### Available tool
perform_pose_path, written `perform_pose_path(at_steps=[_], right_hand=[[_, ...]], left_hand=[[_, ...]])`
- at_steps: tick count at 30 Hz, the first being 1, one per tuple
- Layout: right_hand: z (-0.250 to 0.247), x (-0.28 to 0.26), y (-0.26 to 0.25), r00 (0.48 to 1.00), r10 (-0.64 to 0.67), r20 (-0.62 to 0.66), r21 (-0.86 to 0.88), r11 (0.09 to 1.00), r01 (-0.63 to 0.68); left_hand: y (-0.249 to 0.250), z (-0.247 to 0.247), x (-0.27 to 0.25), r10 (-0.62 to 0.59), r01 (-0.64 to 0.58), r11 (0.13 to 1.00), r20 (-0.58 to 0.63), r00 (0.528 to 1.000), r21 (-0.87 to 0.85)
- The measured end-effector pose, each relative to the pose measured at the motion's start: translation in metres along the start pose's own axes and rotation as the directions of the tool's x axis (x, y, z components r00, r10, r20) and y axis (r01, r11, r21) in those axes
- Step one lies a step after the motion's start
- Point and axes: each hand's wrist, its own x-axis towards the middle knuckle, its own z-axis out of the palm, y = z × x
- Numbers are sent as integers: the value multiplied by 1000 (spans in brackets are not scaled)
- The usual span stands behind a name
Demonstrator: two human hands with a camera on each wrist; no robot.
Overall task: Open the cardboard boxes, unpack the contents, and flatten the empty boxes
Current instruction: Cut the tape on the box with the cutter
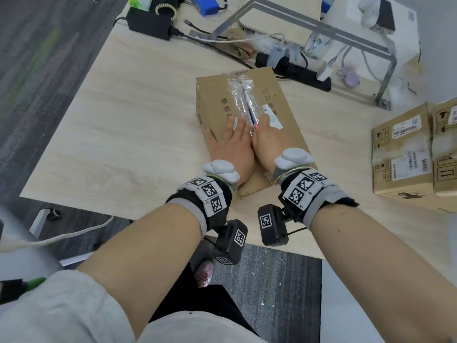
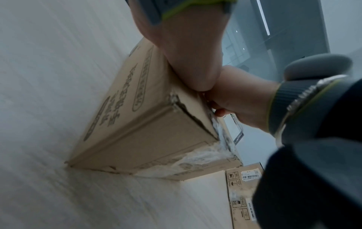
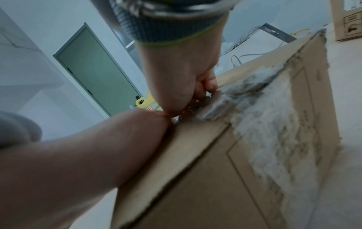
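Both hands, left (image 1: 231, 144) flat, right (image 1: 268, 137) curled gripping tape (image 1: 243, 100), press the box (image 1: 279, 105) mid-frame on the tabletop (image 1: 123, 120).

At center frame we see our right hand (image 3: 182, 80) with fingers curled into the torn, taped seam of the cardboard box (image 3: 225, 178), while our left hand (image 3: 88, 151) presses its top edge from lower left.

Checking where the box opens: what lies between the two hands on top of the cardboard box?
The taped centre seam of the cardboard box runs between the left hand and right hand, its clear tape crumpled; the head view shows it.
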Motion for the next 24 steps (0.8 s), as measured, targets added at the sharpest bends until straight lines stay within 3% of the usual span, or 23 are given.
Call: perform_pose_path(at_steps=[8, 14, 19, 24], right_hand=[[-2, -10, 8, 999, -37, 25, 38, 999, 36], [14, -8, 19, 994, -83, -69, -46, 996, 80], [25, -8, 25, 996, -58, -64, -4, 998, 58], [27, -12, 28, 989, -107, -100, -95, 991, 98]], left_hand=[[-1, 0, 1, 5, -5, 1000, 14, 1000, 16], [1, 1, -1, -9, 9, 1000, 1, 1000, 28], [2, 1, 0, -12, 13, 999, -37, 999, 37], [1, 1, -1, -3, 4, 999, -26, 1000, 49]])
